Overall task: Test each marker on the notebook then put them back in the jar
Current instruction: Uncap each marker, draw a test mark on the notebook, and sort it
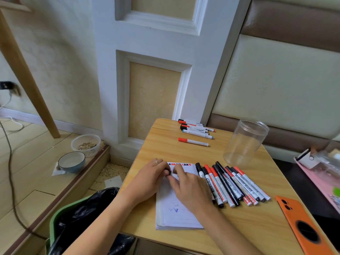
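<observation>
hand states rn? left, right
Left hand: closed on a black marker end, likely its cap, over the notebook.
Right hand: closed on the same marker.

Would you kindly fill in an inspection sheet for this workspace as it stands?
Surface: wooden table, small, partly bare.
Job's things: notebook open under the hands; row of markers right of it; second group at the far edge; clear jar upright, nothing inside.
Clutter: orange phone at the near right.
Hands: left hand and right hand meet over the notebook on a small dark piece; marker or cap, cannot tell.
Cables: cord across the floor.
Surroundings: lined bin, two bowls on the floor.
</observation>
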